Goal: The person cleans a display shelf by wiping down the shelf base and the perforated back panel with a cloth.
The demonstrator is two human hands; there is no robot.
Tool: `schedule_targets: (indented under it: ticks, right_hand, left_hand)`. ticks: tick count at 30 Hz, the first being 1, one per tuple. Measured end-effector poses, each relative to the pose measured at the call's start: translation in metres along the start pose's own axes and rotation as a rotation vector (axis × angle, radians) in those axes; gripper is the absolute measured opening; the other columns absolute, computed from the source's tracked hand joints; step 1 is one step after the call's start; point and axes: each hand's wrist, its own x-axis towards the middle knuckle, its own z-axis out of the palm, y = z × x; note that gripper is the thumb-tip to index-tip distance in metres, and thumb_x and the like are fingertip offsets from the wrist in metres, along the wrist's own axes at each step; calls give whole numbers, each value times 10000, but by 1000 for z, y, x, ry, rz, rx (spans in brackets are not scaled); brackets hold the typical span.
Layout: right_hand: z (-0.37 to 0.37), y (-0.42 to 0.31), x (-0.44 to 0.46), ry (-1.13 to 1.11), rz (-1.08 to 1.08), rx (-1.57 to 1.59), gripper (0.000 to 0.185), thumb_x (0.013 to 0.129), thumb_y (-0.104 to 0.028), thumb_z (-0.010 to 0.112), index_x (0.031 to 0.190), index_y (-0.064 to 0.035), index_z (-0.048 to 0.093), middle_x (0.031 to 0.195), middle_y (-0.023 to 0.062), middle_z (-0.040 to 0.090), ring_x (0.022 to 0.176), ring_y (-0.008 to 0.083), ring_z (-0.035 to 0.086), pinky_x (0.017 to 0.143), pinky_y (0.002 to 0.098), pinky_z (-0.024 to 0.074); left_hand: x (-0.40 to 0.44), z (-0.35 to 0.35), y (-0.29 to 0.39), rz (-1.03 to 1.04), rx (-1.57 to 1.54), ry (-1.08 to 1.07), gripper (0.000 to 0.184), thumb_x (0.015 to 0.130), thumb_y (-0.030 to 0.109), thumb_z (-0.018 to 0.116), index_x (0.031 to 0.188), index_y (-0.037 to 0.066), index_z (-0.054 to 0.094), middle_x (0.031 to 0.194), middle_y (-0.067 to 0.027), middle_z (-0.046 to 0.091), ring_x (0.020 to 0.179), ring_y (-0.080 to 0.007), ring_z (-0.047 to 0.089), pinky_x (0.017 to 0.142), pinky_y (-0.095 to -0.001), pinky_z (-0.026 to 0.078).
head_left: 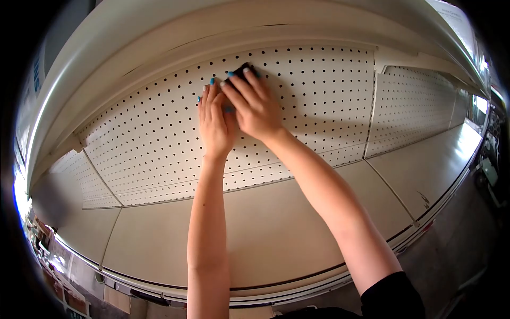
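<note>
Both my hands reach up to a cream perforated back panel (319, 101) of a shelf unit. My right hand (255, 106) lies over a small black object (240, 73), its fingers pressing it against the panel; what the object is cannot be made out. Close beside it, my left hand (217, 119) rests against the panel with fingers pointing up and slightly apart, its thumb side touching my right hand. No object shows in my left hand.
Below the panel runs a cream shelf (276, 228) with seams and a front rail. A curved shelf edge (223, 32) hangs overhead. More perforated panel (414, 106) continues right. Floor (451, 228) shows at lower right, and a blurred patch at far left.
</note>
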Motion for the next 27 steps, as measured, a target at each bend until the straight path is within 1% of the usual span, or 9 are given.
schedule_targets:
  ticks: [1,5,8,11,15,17,21,24,27]
  right_hand:
    - [0,-3,0,-18,-4,-8,378,755,-98,609,1131,-79,621,1205,109,573,1175,353,504,964,492,430]
    - [-13,20,-3,-81,-109,48,390,744,-66,604,1134,-82,623,1217,106,562,1188,354,492,980,489,418]
    - [-33,45,-6,-51,-47,23,395,747,-50,583,1139,-87,622,1227,109,554,1188,357,486,993,492,403]
    - [-59,90,-18,-3,27,-77,501,715,0,576,1202,-122,588,1252,117,532,1199,362,471,1008,500,382]
    - [-103,146,-36,60,223,-239,482,764,-4,556,1232,-114,565,1283,111,515,1219,368,448,1018,463,384]
    - [-124,169,-43,112,295,-282,463,792,-19,552,1241,-131,558,1318,153,467,1216,382,444,991,448,410]
    - [-130,166,-44,149,449,-321,448,813,-17,545,1240,-153,563,1318,188,428,1204,387,441,954,431,436]
    - [-109,153,-46,236,497,-340,453,815,-10,547,1242,-157,566,1293,174,438,1181,380,451,946,433,435]
    - [-82,119,-41,177,402,-287,542,746,2,585,1260,-169,566,1248,170,476,1151,372,476,942,442,431]
  left_hand:
    - [0,1,-1,-5,-2,18,338,877,58,433,1205,13,502,1366,-181,465,1286,-381,408,1060,-503,307]
    - [-5,-2,0,-35,113,-39,345,874,54,423,1210,18,498,1375,-161,464,1296,-351,407,1066,-497,303]
    - [-5,0,0,-18,127,-32,358,867,53,424,1217,22,493,1375,-158,465,1297,-348,408,1068,-492,301]
    - [-6,0,-1,2,160,-37,369,864,60,434,1226,10,482,1372,-157,467,1299,-346,406,1071,-488,300]
    - [-7,1,-3,21,175,-39,375,863,67,446,1230,-3,473,1367,-164,468,1304,-352,398,1074,-490,296]
    - [-7,2,-2,22,183,-32,379,862,71,449,1233,-4,471,1365,-170,467,1304,-355,395,1072,-492,297]
    - [-7,4,2,25,212,-21,382,864,77,452,1237,-7,467,1363,-181,465,1299,-360,399,1069,-496,299]
    - [-7,6,4,24,229,-17,386,868,90,460,1242,-6,465,1368,-184,459,1297,-362,401,1065,-499,302]
    - [-8,6,4,22,239,-15,391,872,107,465,1246,-6,465,1372,-183,455,1299,-363,397,1064,-500,302]
